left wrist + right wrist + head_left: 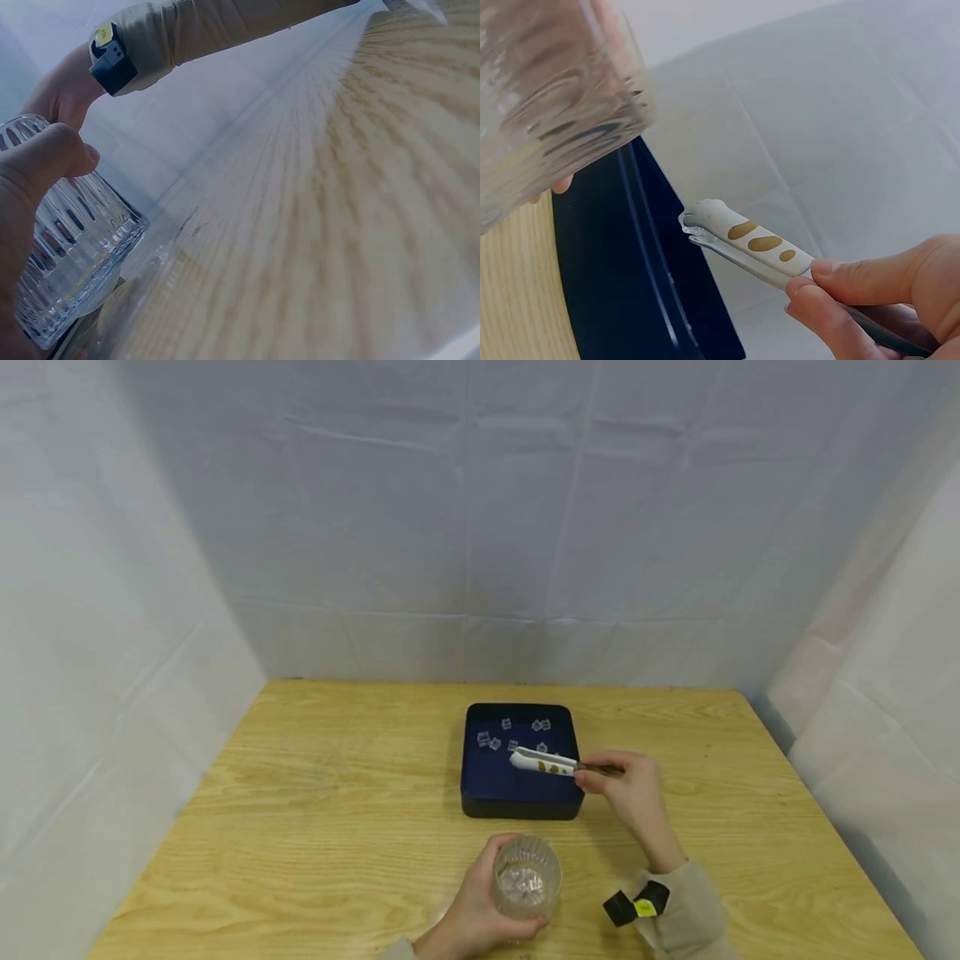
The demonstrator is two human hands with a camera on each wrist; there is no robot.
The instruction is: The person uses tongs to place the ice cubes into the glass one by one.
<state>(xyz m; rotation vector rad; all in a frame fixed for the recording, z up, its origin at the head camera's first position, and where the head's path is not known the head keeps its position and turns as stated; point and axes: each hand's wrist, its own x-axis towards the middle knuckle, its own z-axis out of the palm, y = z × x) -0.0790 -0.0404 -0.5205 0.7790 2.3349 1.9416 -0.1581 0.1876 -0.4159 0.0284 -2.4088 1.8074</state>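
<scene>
My left hand (474,912) grips a clear ribbed drinking glass (558,870) with several clear cube-like pieces (527,885) at its bottom. In the left wrist view, the thumb lies across the ribbed wall of the glass (79,232). My right hand (628,789) pinches small tongs (553,766) with white, gold-spotted arms above a dark blue box (517,808). The right wrist view shows a small clear piece (690,225) at the tongs' tips, apparently held between them. More clear pieces (483,739) lie scattered inside the box.
The box stands on a light wooden table (322,793), beyond the glass. White sheeting (465,527) hangs behind the table and along both sides. A black wrist device (637,906) with a yellow label sits on the right sleeve.
</scene>
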